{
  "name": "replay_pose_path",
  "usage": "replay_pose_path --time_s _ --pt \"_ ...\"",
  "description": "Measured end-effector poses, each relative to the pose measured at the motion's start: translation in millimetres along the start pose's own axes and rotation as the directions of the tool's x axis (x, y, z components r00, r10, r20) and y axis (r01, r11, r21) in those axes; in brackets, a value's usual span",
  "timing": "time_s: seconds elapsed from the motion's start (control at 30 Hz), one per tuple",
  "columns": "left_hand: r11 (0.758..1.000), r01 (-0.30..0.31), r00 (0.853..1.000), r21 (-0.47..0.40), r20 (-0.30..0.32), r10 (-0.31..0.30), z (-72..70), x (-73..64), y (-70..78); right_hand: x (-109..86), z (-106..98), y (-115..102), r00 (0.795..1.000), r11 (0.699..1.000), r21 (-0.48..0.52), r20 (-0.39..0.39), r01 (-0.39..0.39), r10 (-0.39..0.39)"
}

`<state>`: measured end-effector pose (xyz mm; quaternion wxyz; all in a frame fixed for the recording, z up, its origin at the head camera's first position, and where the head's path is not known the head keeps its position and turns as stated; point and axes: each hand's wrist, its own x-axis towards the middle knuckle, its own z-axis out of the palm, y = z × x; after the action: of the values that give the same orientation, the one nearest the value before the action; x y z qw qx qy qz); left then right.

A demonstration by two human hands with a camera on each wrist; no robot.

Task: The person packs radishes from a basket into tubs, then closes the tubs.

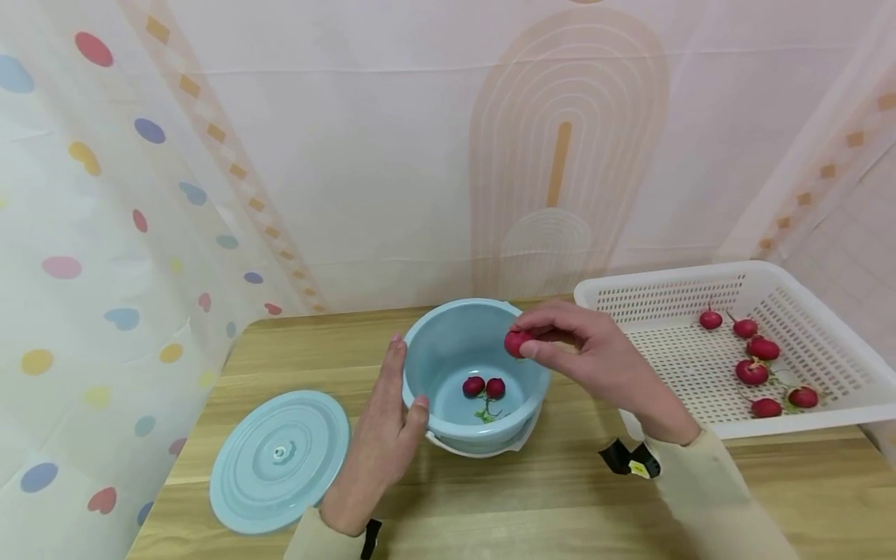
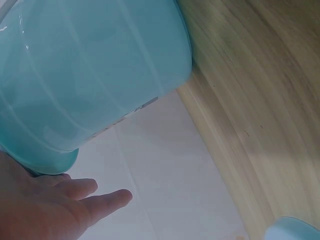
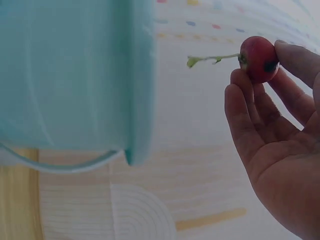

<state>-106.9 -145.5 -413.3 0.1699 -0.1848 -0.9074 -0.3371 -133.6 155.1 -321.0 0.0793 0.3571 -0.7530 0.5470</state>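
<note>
A light blue bucket (image 1: 448, 327) stands on the wooden table, with two red radishes (image 1: 474, 386) and some green stems on its floor. Above the bucket's right rim, my right hand (image 1: 584, 342) pinches another radish (image 3: 259, 59) between thumb and fingers. In the right wrist view a short green stem sticks out from that radish toward the bucket. My left hand (image 1: 388, 420) rests against the bucket's left rim, its fingers fairly straight; the left wrist view shows the fingers (image 2: 107, 204) extended beside the rim.
To the right stands a white perforated basket (image 1: 665, 350) holding several radishes (image 1: 752, 372). A round blue lid (image 1: 280, 463) lies flat on the table at the left. Patterned cloth (image 1: 392, 155) hangs behind and at the sides. The bucket's handle (image 1: 483, 453) hangs down in front.
</note>
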Motion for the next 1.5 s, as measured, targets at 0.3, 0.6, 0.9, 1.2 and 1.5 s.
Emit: replay_pose_path --time_s 0.3,0.6,0.9,1.2,1.5 --pt "1.000 0.006 1.000 -0.003 0.011 -0.006 -0.5 0.8 0.0 6.8 27.3 10.8 0.987 0.944 -0.300 0.128 0.135 -0.100" --pt "1.000 -0.001 1.000 -0.006 0.018 0.001 2.6 5.3 0.3 9.1 33.9 18.1 0.976 0.841 -0.517 0.208 0.159 -0.057" --pt "1.000 -0.009 1.000 -0.019 0.015 0.009 5.0 6.0 -0.7 10.2 37.4 22.0 0.967 0.774 -0.623 0.247 0.114 0.056" --pt "1.000 -0.002 1.000 -0.023 0.003 0.002 3.9 2.7 -4.6 -0.1 30.7 11.1 0.973 0.794 -0.602 0.221 0.089 0.059" --pt "0.999 -0.027 0.999 -0.031 -0.022 0.026 4.5 1.0 -7.4 -31.6 -6.0 -9.3 0.988 0.814 -0.581 0.121 -0.010 0.098"
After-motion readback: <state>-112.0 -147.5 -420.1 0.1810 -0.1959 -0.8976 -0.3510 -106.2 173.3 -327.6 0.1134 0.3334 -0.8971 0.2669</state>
